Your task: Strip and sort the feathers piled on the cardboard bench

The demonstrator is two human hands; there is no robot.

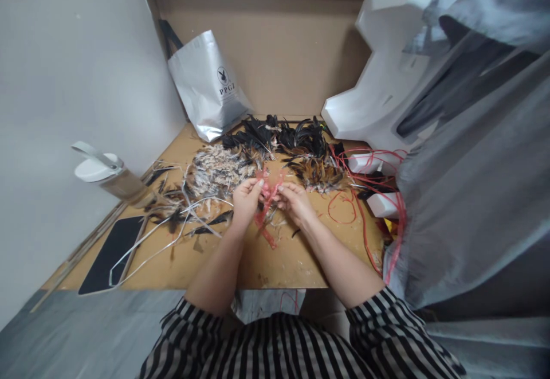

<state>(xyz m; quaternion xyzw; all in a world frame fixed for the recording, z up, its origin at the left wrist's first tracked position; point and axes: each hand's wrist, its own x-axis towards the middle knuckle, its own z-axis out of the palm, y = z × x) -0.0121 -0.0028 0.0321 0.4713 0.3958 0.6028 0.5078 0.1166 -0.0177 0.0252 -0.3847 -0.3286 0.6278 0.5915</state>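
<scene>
My left hand (246,198) and my right hand (294,200) meet over the middle of a low brown board (275,264). Both pinch a small bundle of red-pink feathers (267,207) that hangs down between them, its tail touching the board. Just beyond the hands lie heaps of feathers: speckled grey-white ones (217,170) to the left, black ones (279,135) behind, and brown-orange ones (318,174) to the right.
A silver bag (206,83) leans on the cardboard back wall. A white-lidded bottle (109,175), a black phone (112,251) and white strips (158,238) lie left. Red cord (365,218) and white foam blocks (382,204) lie right, beside grey cloth (472,195).
</scene>
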